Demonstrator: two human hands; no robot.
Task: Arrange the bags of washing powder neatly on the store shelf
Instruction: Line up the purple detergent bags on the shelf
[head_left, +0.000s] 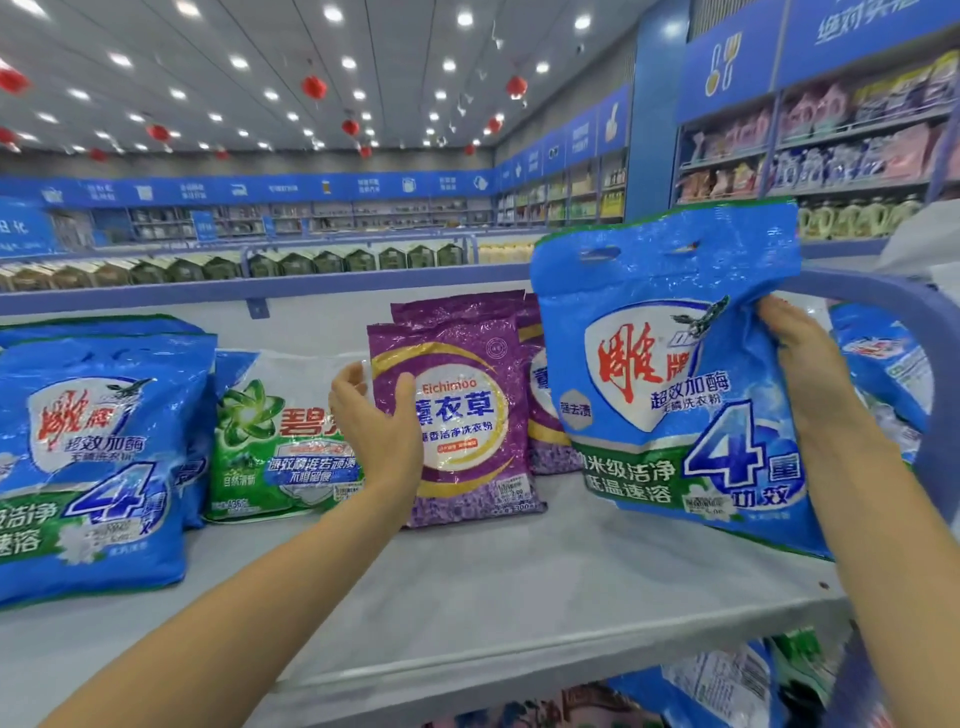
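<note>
**2 hands, 2 bags of washing powder**

At the right of the frame the right hand (802, 364) grips the right edge of a big glossy blue plastic bag (670, 374), with the fingers curled round that edge. This bag is upright and a little tilted above the pale grey shelf board (493, 582). I cannot tell whether its bottom touches the board. It shows a white shield with red characters, a large blue "4", a green band low down and 2 handle slots near the top.

In the middle of the frame the left hand (379, 415) holds the left edge of a smaller purple plastic bag (467, 426), with the thumb on the front and the fingers round the edge. This bag stands on the board and has a white oval label with blue characters inside a yellow ring. A second purple bag (545, 410) stands just behind it, to the right.

Just left of the hand a green and white bag (270, 447) leans back. At the far left stand blue bags (98, 457) with the same print as the held one.
</note>
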